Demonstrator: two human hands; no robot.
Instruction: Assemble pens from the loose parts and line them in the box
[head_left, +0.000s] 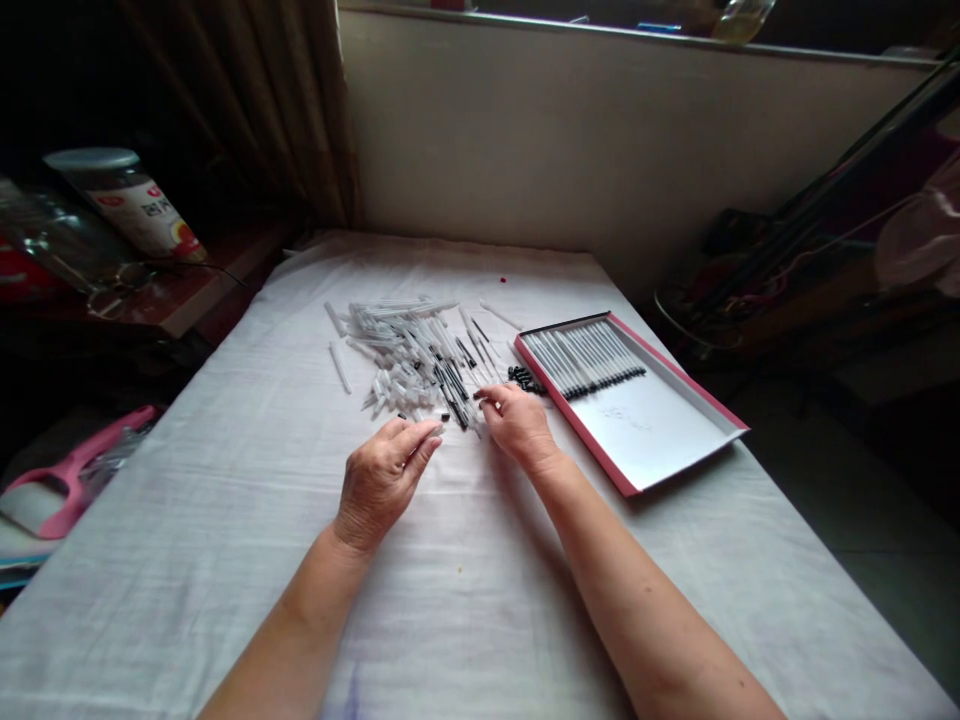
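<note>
My left hand is closed in a pinch at the near edge of the pile, with a small clear pen part showing at its fingertips. Close by on its right, my right hand has its fingers drawn together beside the black pen refills; something small and dark shows at the fingertips, too small to name. Clear pen barrels lie heaped beyond the hands, with small clear pen tips in front. Several black caps sit between the right hand and the box.
A shallow pink-edged box on the right holds a row of assembled pens. White cloth covers the table. At left are a lidded jar on a side table and pink-handled scissors. A wall stands behind.
</note>
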